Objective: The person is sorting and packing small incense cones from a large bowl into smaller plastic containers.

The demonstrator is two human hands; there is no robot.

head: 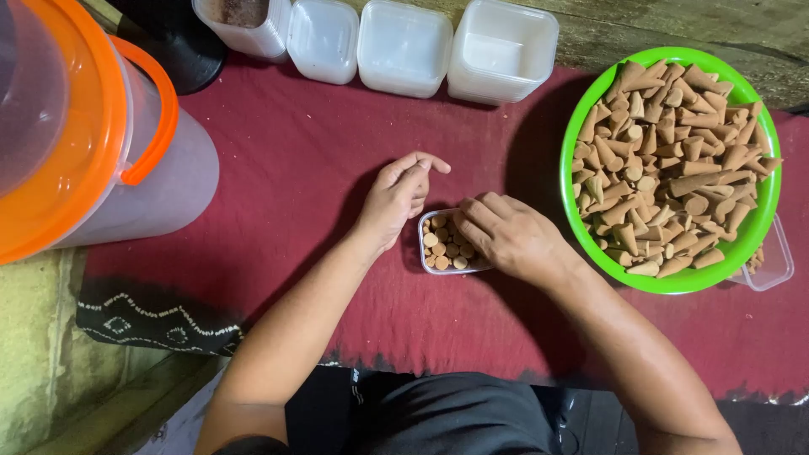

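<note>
Cones, packing: small clear tray (447, 244) on the red cloth (295, 152) between our hands, nearly filled with upright cones. Right hand (510, 236) rests on its edge, fingers curled, contents unseen; left hand (396, 198) loose, empty. Green bowl (674, 282) stays heaped; empty white tubs (404, 46) wait.

Everything sits on a dark red cloth (303, 160) with a black patterned border at the near edge. On it: a green bowl (763, 221) heaped with tan cones on the right, a small clear tray (425, 221) of cones in the middle, white lidded tubs (404, 46) along the far edge, and an orange-lidded bucket (160, 181) left. Under the bowl there's probably another clear tray (779, 257), hard to tell.
</note>
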